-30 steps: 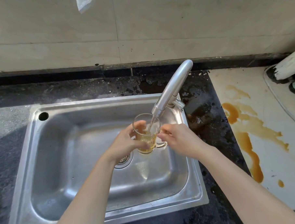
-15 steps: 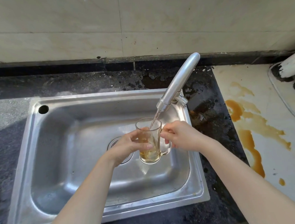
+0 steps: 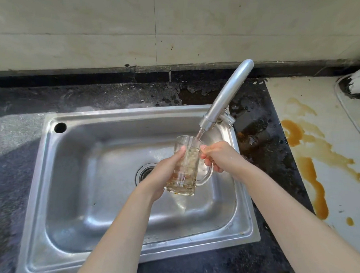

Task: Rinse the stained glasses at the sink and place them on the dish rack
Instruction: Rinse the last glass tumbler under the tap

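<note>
Rinsing step in hand, judging by the setup. Holding one glass above the sink basin, toward its right side, just right of the drain, tilted with the mouth up under the tap rising from the sink's right rim. Thin stream of water running from the spout into the mouth. Left hand wrapped round the body of the glass, thumb up near the rim: grip closed on the glass. Right hand at the handle side, fingers curled about the top of the handle: grip closed on the glass too. Pale amber liquid pooled in the bottom, brownish film at the base, so likely not yet clean. Brown spill stains on the pale surface right of the sink; dark wet bench behind the sink. No dish rack in view, nor any other glasses. Next, probably: swirl, tip the tinted water out into the sink, repeat under the stream until clear, then carry to the rack. Calls for a firm hold on wet glass, a tilt clear of the metal spout, and a pour aimed inside the sink.
</note>
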Available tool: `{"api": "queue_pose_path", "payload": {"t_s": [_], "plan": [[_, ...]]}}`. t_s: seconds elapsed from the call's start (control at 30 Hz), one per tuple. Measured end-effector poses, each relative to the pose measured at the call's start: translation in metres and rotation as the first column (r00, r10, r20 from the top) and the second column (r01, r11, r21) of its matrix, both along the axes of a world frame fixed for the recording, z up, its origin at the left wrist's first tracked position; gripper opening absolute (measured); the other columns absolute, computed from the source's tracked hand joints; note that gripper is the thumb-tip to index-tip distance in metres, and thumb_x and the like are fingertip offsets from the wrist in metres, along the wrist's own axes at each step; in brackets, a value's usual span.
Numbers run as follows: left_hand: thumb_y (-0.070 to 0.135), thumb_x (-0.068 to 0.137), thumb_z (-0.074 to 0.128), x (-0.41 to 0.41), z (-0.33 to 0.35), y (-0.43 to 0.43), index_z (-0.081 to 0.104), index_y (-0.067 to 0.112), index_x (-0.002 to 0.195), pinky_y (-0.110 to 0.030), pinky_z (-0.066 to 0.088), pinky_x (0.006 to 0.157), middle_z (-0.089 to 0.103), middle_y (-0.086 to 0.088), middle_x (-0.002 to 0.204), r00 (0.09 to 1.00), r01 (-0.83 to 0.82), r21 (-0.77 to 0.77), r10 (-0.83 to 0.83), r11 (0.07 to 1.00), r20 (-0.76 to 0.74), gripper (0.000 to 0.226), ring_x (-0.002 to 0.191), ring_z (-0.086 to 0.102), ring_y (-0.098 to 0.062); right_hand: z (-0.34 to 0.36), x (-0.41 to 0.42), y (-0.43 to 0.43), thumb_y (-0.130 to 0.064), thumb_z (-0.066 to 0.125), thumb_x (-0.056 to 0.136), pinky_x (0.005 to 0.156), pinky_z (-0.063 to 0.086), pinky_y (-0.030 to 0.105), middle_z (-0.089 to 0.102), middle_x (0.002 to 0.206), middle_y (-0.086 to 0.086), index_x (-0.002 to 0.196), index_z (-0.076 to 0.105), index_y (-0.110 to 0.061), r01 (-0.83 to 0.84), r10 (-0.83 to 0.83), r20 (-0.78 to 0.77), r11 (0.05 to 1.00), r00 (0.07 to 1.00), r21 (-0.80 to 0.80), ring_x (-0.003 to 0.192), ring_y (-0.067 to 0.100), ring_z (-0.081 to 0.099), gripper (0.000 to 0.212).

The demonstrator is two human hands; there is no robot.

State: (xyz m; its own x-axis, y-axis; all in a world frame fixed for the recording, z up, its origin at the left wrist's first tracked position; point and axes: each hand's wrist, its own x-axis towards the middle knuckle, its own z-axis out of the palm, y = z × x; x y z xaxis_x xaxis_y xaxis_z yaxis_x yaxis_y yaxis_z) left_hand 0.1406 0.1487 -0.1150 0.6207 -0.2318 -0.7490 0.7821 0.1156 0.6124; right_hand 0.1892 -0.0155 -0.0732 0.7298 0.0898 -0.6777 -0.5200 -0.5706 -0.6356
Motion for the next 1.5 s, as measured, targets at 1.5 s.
{"api": "queue_pose_path", "payload": {"t_s": [1.5], "plan": [[0.065,0.069,0.07,0.007,0.02,0.013,0.057,0.03,0.117,-0.031,0.046,0.09,0.062,-0.003,0.109,0.992,0.093,-0.058,-0.087,0.994,0.094,0.061,0.094,0.062,-0.016,0.003,-0.03,-0.002,-0.041,0.039,0.1,0.064,0.053,0.044,0.061,0.058,-0.001,0.084,0.05,-0.013,-0.065,0.048,0.318,0.997,0.947,0.043,0.06,0.017,0.059,0.034]]}}
